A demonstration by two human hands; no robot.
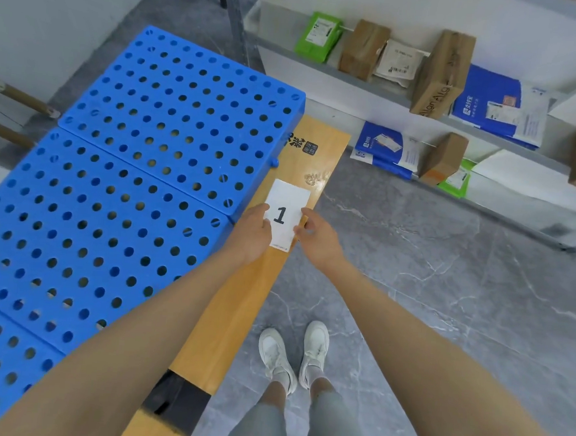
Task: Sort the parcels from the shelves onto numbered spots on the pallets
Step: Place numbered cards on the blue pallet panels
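We note card no. 1 (285, 214) over the wooden board (241, 302) beside the blue pallets (142, 148). L hand (250, 235) grip is pinched on its left edge, R hand (315, 239) grip pinched on its right edge. Parcels (440, 72) sit on the shelves (283, 54) by the wall, well apart from the pallets.

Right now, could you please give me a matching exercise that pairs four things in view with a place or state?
Things:
1. number card
2. tall brown box
3. blue pallet
4. white shoes

Descriptions:
A. on the grey floor
B. pinched between the left hand and right hand
C. full of round holes
D. standing on the upper shelf

Pairs: 1-B, 2-D, 3-C, 4-A.
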